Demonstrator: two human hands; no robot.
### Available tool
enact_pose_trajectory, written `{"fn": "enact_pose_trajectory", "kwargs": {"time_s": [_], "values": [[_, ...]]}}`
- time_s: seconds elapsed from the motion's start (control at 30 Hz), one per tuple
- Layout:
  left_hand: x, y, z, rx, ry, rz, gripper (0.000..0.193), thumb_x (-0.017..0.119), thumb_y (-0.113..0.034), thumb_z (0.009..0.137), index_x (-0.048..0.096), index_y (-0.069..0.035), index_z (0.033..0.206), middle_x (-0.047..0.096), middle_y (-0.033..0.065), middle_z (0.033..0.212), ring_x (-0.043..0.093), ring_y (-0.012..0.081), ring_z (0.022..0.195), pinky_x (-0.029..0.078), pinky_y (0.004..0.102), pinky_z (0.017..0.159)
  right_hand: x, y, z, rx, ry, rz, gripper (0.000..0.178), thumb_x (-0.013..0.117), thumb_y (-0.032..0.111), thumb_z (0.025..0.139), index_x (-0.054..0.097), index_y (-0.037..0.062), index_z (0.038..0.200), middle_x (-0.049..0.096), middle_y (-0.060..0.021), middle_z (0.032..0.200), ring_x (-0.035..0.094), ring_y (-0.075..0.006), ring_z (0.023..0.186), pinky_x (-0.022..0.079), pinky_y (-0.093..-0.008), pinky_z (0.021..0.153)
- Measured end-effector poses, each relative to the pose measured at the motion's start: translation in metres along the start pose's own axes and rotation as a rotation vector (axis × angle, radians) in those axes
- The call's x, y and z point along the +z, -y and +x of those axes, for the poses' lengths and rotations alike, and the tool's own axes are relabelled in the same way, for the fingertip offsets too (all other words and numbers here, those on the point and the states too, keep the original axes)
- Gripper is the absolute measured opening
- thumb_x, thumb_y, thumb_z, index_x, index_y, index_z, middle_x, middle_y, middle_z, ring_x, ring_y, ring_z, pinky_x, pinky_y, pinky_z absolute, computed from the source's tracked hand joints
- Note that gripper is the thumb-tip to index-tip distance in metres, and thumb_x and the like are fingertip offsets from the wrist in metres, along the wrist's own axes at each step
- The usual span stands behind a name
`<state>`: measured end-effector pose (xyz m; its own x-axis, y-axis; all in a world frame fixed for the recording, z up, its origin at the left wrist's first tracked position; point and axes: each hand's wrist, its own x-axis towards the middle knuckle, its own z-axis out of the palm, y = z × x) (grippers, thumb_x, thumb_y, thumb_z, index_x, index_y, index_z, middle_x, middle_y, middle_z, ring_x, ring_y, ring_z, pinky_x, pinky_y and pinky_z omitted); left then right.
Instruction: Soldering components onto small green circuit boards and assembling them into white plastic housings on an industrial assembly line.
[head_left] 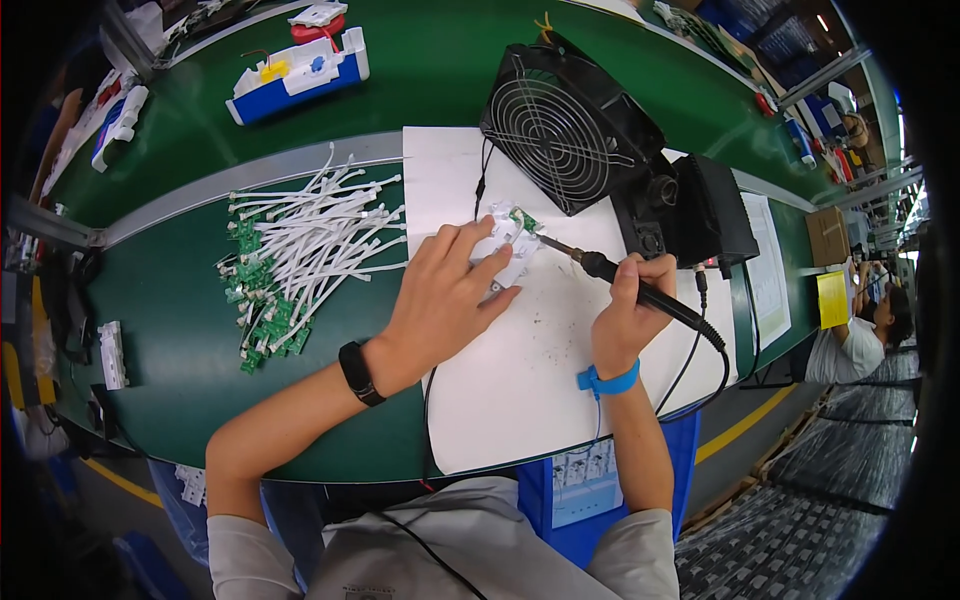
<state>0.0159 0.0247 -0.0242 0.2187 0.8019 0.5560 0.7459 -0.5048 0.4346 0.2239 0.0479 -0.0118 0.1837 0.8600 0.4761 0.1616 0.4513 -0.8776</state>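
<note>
My right hand (632,312) grips a soldering iron (648,291) like a pen, its metal tip pointing left. The tip reaches the edge of a small green circuit board (521,219) sitting on a white plastic part (511,268); whether it touches cannot be made out. With its fingers and thumb, my left hand (447,285) holds that part against the white sheet (590,410), covering its left side. Left of this hand lies a pile of white cables (330,235) with small green circuit boards (262,290) at their ends.
A black fan with a wire grille (560,130) stands beyond the part. Next to it is a black soldering station (712,212); the iron's cord loops at right. A blue and white housing (305,80) rests farther back. Another person (862,335) is at far right.
</note>
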Motion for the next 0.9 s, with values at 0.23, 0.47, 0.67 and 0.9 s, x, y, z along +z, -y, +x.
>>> {"fn": "enact_pose_trajectory", "kwargs": {"time_s": [0.23,0.47,0.67,0.9], "values": [[0.000,0.001,-0.001,-0.002,0.022,-0.016,0.038,0.085,-0.018,0.077,0.073,-0.003,0.109,0.062,0.0156,0.129,0.059,0.0299,0.103,0.049,0.0388,0.084,-0.012,0.005,0.003,-0.125,-0.161,-0.018,0.018,0.060,0.005,0.098,0.045,0.0046,0.088,0.051,-0.0046,0.075,0.040,-0.0077,0.066,0.035,-0.0239,0.062],[0.000,0.003,-0.004,0.000,0.019,-0.045,0.037,0.082,-0.019,0.079,0.072,-0.002,0.110,0.061,0.0162,0.126,0.057,0.0304,0.107,0.048,0.0402,0.087,-0.065,0.023,0.045,-0.323,-0.517,-0.307,0.023,0.061,0.016,0.104,0.049,0.0052,0.087,0.051,-0.0017,0.080,0.047,-0.0068,0.072,0.040,-0.0224,0.061],[0.001,0.002,-0.003,0.018,-0.052,-0.022,0.035,0.084,-0.020,0.077,0.074,-0.006,0.108,0.063,0.0118,0.127,0.060,0.0277,0.102,0.047,0.0382,0.082,-0.071,0.001,0.088,-0.307,-0.352,-0.465,0.021,0.064,0.013,0.102,0.055,0.0012,0.087,0.053,-0.0032,0.078,0.048,-0.0101,0.075,0.042,-0.0282,0.068],[-0.001,0.000,-0.004,0.000,-0.043,-0.061,0.035,0.083,-0.019,0.079,0.073,-0.003,0.109,0.062,0.0141,0.127,0.059,0.0299,0.104,0.052,0.0391,0.083,-0.040,-0.037,0.095,0.023,-0.207,-0.230,0.020,0.067,0.018,0.102,0.060,0.0027,0.090,0.052,0.0018,0.068,0.046,-0.0047,0.061,0.035,-0.0220,0.056]]}}
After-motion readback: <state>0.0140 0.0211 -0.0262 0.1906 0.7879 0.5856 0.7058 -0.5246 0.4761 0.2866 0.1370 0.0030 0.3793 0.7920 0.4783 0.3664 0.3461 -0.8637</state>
